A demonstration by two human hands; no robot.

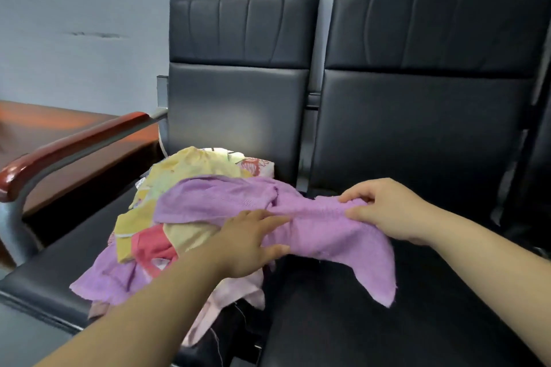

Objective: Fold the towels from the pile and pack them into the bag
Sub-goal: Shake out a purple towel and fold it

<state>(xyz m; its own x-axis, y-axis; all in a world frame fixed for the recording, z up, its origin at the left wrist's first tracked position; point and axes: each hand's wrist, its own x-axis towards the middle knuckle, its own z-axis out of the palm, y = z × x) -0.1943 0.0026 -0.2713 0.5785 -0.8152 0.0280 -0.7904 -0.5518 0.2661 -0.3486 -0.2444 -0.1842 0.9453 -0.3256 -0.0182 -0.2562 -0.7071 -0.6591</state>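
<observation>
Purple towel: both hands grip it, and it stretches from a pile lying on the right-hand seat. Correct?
No. The head view shows the pile on the left-hand seat, beside the wooden armrest, not the right-hand one. The rest stands: the left hand and right hand both grip the purple towel, which stretches from that pile.

Room on the right seat; left seat mostly blocked.
Bare cushion on right seat [402, 322], open from the front edge and on the right. Left seat [74, 247] taken up by towel pile [179, 188], bare only in a strip beside the armrest [74, 146]. Purple towel [328, 232], gripped by left hand [247, 244] and right hand [390, 211], stretched across the gap between seats, barring the low path across. Backrests [417, 128] wall off the rear; armrest closes the far left.
</observation>
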